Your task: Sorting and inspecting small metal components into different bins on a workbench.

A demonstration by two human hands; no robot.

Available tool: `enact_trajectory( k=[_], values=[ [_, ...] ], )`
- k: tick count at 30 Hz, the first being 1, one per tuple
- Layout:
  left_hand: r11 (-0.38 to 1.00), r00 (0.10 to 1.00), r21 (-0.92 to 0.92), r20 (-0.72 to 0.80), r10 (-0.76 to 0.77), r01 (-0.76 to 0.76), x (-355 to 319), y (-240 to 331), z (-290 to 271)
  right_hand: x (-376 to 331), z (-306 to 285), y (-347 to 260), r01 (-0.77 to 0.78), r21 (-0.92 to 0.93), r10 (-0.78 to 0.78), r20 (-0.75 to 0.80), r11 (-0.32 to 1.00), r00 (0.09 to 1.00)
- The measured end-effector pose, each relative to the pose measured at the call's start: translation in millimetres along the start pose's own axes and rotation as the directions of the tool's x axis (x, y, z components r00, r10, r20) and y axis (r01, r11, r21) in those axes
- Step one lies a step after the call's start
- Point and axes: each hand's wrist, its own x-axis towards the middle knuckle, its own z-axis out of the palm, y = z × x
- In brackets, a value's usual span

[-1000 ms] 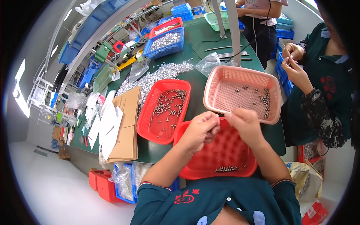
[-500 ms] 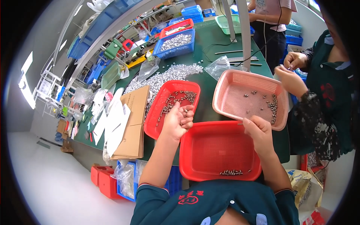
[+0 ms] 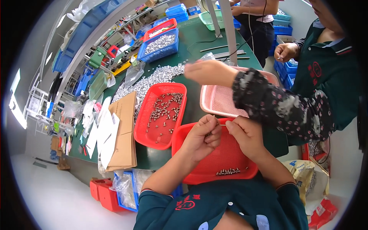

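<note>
I'm pinching a tiny metal part point(image 3: 214, 131) between my left hand point(image 3: 201, 138) and right hand point(image 3: 245, 135), both closed narrow, over the near red basket point(image 3: 230, 161); staying low is catching drops.

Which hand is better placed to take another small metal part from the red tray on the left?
Probably the left hand. It is on the side of the red tray with loose metal parts. The right hand is farther away and would have to cross over the left.

A dark teal short-sleeved polo shirt point(image 3: 214, 209) with red chest embroidery, forearms bare.
</note>
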Motion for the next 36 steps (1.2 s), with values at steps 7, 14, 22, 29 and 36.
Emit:
enact_trajectory(
  k=[7, 14, 22, 29, 36],
  values=[
    [1.0, 1.0, -0.001, -0.009, 0.009, -0.009, 0, -5, 6, 4, 0, -15, -0.009, -0.042, 0.008, -0.023, 0.999, 1.0],
    [0.996, 0.996, 0.075, -0.075, 0.055, -0.049, 0, -5, 10, 9, -1, -14, 0.357, -0.363, -0.371, 0.035, 0.86, 0.928],
    [0.979, 0.993, 0.202, -0.102, 0.051, -0.03, 0, 1, 8, 6, -3, -14, 0.083, -0.153, -0.095, -0.072, 0.985, 0.993],
    [0.974, 0.934, 0.144, -0.287, 0.211, -0.175, 10, 34, -13, 4, -7, -11, -0.026, -0.003, 0.026, -0.09, 1.0, 0.996],
    [0.908, 0.729, -0.148, -0.652, 0.209, -0.392, -2, 115, -90, 1, -8, -11, -0.141, 0.122, 0.15, -0.062, 0.982, 0.987]
  ],
)
